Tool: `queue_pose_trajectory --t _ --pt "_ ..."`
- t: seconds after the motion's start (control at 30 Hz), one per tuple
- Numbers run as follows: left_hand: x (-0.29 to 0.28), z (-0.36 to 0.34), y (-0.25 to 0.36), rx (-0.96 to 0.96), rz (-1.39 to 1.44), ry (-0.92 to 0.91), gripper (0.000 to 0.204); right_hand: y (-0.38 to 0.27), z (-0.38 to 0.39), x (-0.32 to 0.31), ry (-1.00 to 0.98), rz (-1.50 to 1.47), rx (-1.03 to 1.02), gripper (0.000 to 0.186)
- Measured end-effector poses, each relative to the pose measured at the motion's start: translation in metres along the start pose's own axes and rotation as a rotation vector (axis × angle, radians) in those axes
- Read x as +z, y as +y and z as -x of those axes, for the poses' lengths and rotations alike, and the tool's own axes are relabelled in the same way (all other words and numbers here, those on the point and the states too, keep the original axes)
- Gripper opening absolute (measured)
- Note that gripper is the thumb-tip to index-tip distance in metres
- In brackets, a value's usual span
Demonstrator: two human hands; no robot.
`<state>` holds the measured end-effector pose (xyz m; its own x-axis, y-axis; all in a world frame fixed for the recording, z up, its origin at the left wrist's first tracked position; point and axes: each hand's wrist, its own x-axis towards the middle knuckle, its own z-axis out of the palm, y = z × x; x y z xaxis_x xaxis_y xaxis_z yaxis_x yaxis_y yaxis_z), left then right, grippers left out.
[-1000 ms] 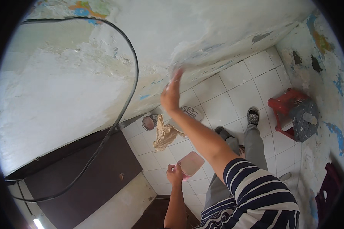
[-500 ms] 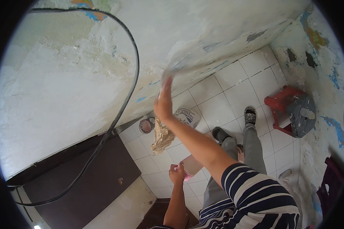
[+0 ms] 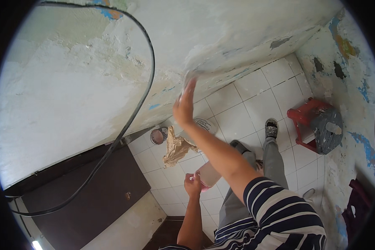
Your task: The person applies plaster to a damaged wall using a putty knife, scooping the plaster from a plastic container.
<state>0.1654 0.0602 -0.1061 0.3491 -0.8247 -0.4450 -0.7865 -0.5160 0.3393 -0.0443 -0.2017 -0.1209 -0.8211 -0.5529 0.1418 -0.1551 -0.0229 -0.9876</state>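
At six o'clock I have the left hand (image 3: 192,184), its grip clamped, thumb and fingers together, on the edge of a pinkish container (image 3: 208,173) held toward five o'clock above the tiled floor (image 3: 254,98). I judge it light, fairly stiff plastic, perhaps slippery if wet; the rim looks the best place to take hold. Just toward twelve from centre, the right hand (image 3: 184,107) reaches up at the patchy wall (image 3: 241,33), fingers extended beside a pale blur; I cannot tell whether its grip is on anything. The right forearm (image 3: 218,151) stands in my way, hiding some of the container's far side. Crumpled brown paper (image 3: 177,151) lies at seven, a white bucket (image 3: 206,124) near centre toward three, a small round tub (image 3: 157,136) between eight and nine. A dark cable (image 3: 153,71) loops from eleven to eight, and a red stool (image 3: 300,114) stands well out at three
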Motion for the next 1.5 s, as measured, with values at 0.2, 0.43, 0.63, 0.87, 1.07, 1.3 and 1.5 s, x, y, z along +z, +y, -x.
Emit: queue_pose_trajectory --t 0.2,0.43,0.63,0.87,1.07,1.3,1.5 --pt "-0.007 0.003 -0.008 -0.008 0.071 -0.032 0.043 0.008 -0.035 -0.046 0.252 -0.007 0.077 0.084" --pt "0.006 0.011 0.006 -0.007 0.307 -0.067 0.028 0.011 -0.064 -0.008 0.214 0.068 0.013 0.082" --pt "0.004 0.022 0.014 0.14 0.63 -0.109 0.016 -0.006 0.047 -0.032 -0.066 -0.198 0.042 0.089" --pt "0.0 0.017 0.019 0.198 0.647 -0.103 0.019 0.014 -0.089 -0.038 0.336 0.118 -0.001 0.084" --pt "-0.008 0.018 0.0 0.181 0.53 -0.068 0.018 -0.029 0.03 0.03 0.037 -0.021 0.105 0.087" --pt "-0.021 0.008 -0.018 0.118 0.589 -0.055 0.02 -0.013 -0.054 -0.018 0.35 -0.034 0.05 0.084" --pt "-0.013 0.011 -0.01 -0.043 0.63 -0.019 0.023 -0.037 -0.008 0.039 0.215 -0.014 0.049 0.086"
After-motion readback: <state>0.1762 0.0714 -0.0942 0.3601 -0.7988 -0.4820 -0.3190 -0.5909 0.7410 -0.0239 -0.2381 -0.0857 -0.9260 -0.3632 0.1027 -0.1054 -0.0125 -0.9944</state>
